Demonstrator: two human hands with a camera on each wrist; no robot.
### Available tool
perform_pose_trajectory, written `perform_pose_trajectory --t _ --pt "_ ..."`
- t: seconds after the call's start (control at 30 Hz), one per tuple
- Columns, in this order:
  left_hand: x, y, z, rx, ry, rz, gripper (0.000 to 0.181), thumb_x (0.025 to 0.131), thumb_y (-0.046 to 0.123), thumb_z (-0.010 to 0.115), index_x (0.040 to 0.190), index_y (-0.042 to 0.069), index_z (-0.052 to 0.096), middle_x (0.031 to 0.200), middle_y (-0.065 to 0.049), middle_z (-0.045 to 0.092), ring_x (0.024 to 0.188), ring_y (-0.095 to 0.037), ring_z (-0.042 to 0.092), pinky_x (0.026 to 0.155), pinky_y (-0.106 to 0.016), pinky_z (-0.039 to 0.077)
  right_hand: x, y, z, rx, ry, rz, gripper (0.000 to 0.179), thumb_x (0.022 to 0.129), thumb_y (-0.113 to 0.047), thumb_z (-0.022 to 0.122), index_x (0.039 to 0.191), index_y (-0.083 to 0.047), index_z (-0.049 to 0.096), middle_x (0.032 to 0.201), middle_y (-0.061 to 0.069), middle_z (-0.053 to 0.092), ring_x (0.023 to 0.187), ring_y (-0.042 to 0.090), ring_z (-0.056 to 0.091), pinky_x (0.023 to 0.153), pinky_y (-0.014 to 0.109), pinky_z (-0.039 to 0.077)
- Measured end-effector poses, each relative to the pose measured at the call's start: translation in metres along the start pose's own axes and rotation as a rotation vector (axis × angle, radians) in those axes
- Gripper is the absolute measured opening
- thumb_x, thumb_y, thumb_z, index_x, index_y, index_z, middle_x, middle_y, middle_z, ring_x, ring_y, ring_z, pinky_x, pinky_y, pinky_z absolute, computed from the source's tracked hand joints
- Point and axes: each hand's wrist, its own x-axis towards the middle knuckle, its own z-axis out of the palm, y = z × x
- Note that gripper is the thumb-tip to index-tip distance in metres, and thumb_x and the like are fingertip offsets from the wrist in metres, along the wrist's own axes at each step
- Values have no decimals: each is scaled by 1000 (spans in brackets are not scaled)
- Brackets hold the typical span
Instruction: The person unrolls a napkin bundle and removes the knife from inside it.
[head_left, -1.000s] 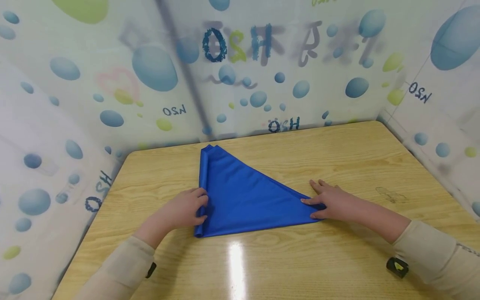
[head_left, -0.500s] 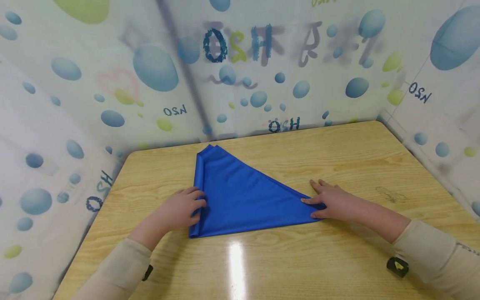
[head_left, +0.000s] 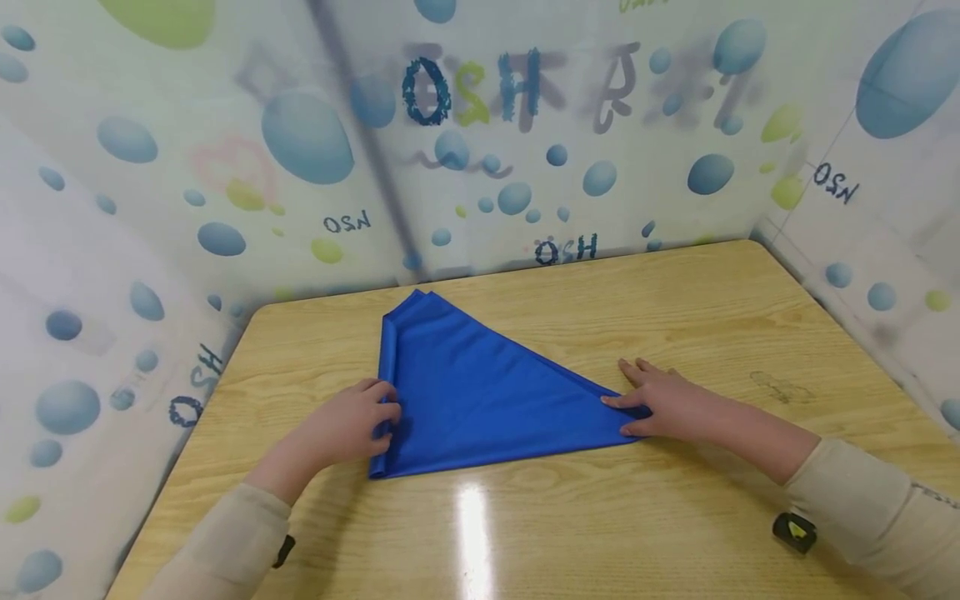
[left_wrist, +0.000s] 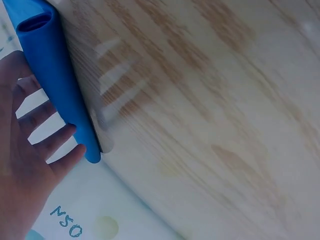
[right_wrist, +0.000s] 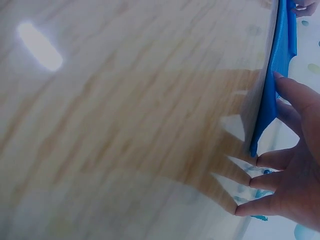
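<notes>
A blue cloth point(head_left: 480, 392) lies on the wooden table, roughly triangular, with its left edge wound into a narrow roll point(head_left: 387, 358). My left hand point(head_left: 352, 425) rests on this roll, its fingers bent a little over the top. In the left wrist view, the fingers of the left hand point(left_wrist: 30, 145) are spread along the roll point(left_wrist: 60, 75), whose hollow end shows. At the cloth's pointed right corner, my right hand point(head_left: 663, 407) lies with fingers spread. Some of its fingertips press the cloth point(right_wrist: 270, 95) and others touch the table, as the right wrist view shows.
The light wooden table point(head_left: 570, 517) has a bright reflection near its front. A pale wall point(head_left: 480, 192) printed with bubbles and lettering stands behind it and along both sides. A dark mark point(head_left: 780, 387) lies on the tabletop right of my right hand.
My left hand has moved left along with the roll, and the flat part of the cloth has widened to the left. The right hand stays in place on the right corner.
</notes>
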Motion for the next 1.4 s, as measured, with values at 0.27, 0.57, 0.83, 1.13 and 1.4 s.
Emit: perform_pose_trajectory --t 0.27,0.57,0.83,1.13,1.4 --pt "-13 -1 -2 -62 -60 -65 12 75 17 59 86 18 62 109 -8 51 105 -31 45 84 -45 42 1 0 0 9 -2 -2 52 82 -44 59 128 -21 50 144 23 15 129 46 9 95 63 17" --pt "-17 -2 0 -87 -54 -65 6 78 19 61 85 17 61 105 -7 49 95 -27 50 84 -42 42 -1 -3 -1 27 1 6 51 82 -42 60 128 -20 51 144 23 14 129 46 8 96 63 16" --pt "-16 -5 5 -78 -8 -9 14 74 18 68 75 15 55 97 -7 48 96 -29 50 99 -50 27 -1 -3 -2 24 3 3 51 83 -41 60 128 -20 51 144 23 15 129 46 8 95 63 16" --pt "-22 -8 6 -96 -2 -20 10 73 12 63 73 15 55 96 -7 49 94 -29 50 93 -47 35 -1 -1 0 32 6 -6 52 82 -42 60 128 -19 50 144 23 15 129 46 8 96 63 16" --pt "-27 -11 4 -96 -23 -52 14 74 7 57 68 17 52 93 -5 49 92 -27 50 82 -41 43 -1 0 0 17 7 -8 51 83 -42 59 128 -20 50 144 23 14 129 46 9 95 63 17"
